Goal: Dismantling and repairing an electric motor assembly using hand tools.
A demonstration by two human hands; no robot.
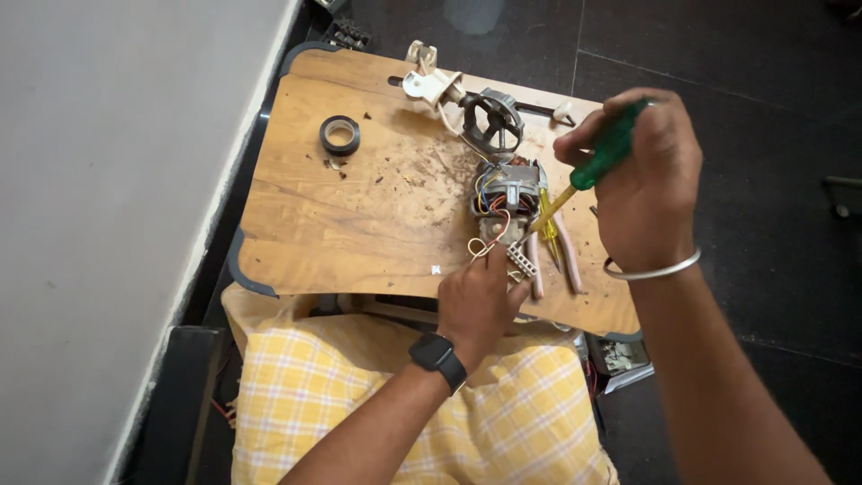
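Both hands work at the near edge of a small wooden table (pixel 359 224). Left hand (pixel 478 301), a watch (pixel 437 352) on its wrist, pinches a small white terminal block (pixel 522 259) between fingertips, just beside the motor (pixel 507 199). Right hand (pixel 642 175), bangle (pixel 653 270) on the wrist, is closed round the green handle of a screwdriver (pixel 588 171), whose yellow shaft slants down to the block; whether the tip sits in a screw I cannot tell. The motor stands near the table's middle right, with coloured wires looping from it toward the block. It looks heavy and stiff, best gripped by its metal frame, while the wires are thin, soft and likely easy to tear at their joints. The block seems light and hard, small enough to slip, so a firm pinch on its sides suits it. Pliers (pixel 557 256) with pink handles lie beside the motor, under the shaft. Farther off sit a metal ring bracket (pixel 492 119), a white plastic part (pixel 429 83), and a roll of black tape (pixel 339 135) well apart to the left.
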